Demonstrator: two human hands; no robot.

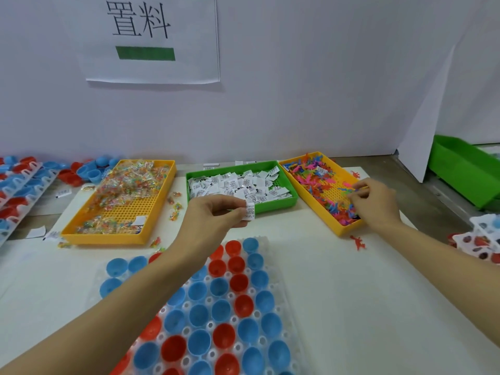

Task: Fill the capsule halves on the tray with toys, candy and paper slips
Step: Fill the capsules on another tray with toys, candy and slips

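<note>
A clear tray (pixel 278 269) in front of me holds several red and blue capsule halves (pixel 220 309), open side up. My left hand (pixel 216 212) pinches a white paper slip (pixel 249 211) just in front of the green bin (pixel 273 208) of slips. My right hand (pixel 374 203) reaches into the right yellow bin (pixel 311 197) of small colourful toys and pinches a few toys (pixel 351 190) at its fingertips. The left yellow bin (pixel 102 238) holds wrapped candy (pixel 127 185).
Racks of red and blue capsule halves (pixel 19 185) lie at the far left. A green crate (pixel 465 171) stands at the far right, with another filled tray (pixel 484 236) below it. A loose red toy (pixel 358 242) and stray candies (pixel 176 207) lie on the white table.
</note>
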